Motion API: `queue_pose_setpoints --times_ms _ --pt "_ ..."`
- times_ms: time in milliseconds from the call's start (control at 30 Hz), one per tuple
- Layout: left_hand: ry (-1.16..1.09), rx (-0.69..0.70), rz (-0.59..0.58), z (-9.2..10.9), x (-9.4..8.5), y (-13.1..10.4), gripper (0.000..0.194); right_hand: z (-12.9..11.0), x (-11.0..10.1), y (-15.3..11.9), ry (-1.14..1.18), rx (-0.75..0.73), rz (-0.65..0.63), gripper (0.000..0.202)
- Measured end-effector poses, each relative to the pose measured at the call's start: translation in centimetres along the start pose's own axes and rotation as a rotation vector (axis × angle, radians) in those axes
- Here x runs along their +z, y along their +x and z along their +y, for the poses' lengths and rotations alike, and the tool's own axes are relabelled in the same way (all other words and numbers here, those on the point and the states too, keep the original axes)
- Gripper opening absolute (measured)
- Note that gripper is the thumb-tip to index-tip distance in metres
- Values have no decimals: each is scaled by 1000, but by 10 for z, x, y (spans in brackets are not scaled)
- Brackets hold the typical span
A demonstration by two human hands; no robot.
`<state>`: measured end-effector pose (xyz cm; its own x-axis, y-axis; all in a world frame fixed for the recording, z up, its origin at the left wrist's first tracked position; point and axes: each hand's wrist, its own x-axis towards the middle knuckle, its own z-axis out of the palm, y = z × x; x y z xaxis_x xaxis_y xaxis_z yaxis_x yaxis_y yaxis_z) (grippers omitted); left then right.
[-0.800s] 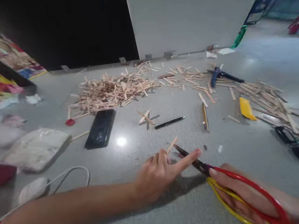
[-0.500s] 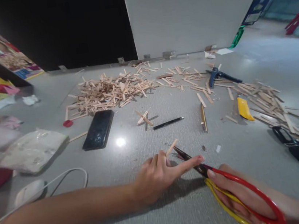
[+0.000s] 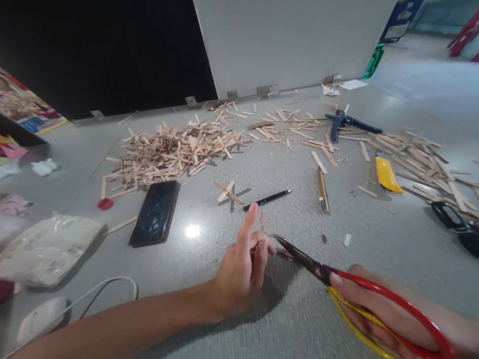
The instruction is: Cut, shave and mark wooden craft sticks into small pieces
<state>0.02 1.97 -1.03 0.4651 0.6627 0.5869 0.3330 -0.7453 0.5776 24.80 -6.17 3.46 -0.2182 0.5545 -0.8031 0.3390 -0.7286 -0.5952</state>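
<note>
My left hand (image 3: 242, 267) is partly closed around a short flat wooden stick (image 3: 263, 223), its index finger pointing up and away. The stick's upper end shows above the fingers; its lower part is hidden. In my right hand (image 3: 370, 298) is a pair of scissors (image 3: 306, 256) with one red and one yellow handle. The scissor tips point toward the left hand, close to the stick but apart from it. Just beyond the fingers lie a black pen (image 3: 268, 199) and two crossed wooden pieces (image 3: 227, 191).
A heap of wooden sticks (image 3: 174, 153) spreads across the back, with more sticks (image 3: 426, 161) at right. Around them lie a phone (image 3: 154, 214), a gold-coloured cutter (image 3: 323, 191), a yellow tool (image 3: 386, 175), dark pliers-like tool (image 3: 340, 124), keys (image 3: 472, 237), a plastic packet (image 3: 48, 249) and a white mouse-like object (image 3: 41, 317).
My left hand has turned, its index finger swinging from pointing right over the scissors to pointing up. The stick now stands more upright. My right hand keeps the scissors nearly in place.
</note>
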Motion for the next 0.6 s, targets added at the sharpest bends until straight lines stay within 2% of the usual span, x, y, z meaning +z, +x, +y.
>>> queue_pose_setpoints --times_ms 133,233,400,600 --pt "-260 -320 -67 2 -3 7 60 10 -1 4 73 -127 -24 74" --pt "-303 -455 -119 5 -8 12 50 11 1 7 164 -191 -60 80" --pt "-244 -433 -146 8 -14 17 38 10 6 8 250 -280 -146 81" --pt "-191 -409 -132 13 -15 18 34 7 5 4 175 -340 -197 77"
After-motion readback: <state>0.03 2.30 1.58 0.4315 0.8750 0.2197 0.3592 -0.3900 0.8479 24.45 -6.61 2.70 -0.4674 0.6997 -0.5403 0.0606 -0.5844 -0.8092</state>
